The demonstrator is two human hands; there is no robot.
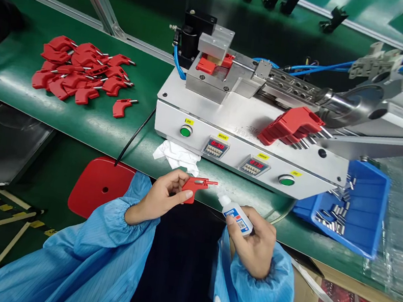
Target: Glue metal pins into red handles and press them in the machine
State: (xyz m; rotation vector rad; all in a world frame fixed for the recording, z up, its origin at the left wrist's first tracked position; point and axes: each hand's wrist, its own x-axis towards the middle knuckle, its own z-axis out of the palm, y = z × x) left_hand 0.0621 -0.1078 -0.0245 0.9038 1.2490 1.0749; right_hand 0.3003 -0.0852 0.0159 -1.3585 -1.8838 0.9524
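My left hand [161, 196] pinches a small red plastic part [195, 188] just in front of the bench edge. My right hand [253, 242] is wrapped round a little white glue bottle [236, 216] with a blue and red label. The bottle's nozzle points up and left, close to the thin end of the red part. Both arms wear blue sleeves. Directly behind my hands stands a grey press machine [247, 142] with two green buttons and two red digit displays. One red part [208, 65] sits in its fixture.
A pile of red parts with metal pins [80, 69] lies on the green belt at left. A stack of red parts [289, 125] rests on the machine. A blue bin of metal pins [357, 211] stands at right, a white rag [176, 156] under the machine's front, and a red stool [98, 184] below.
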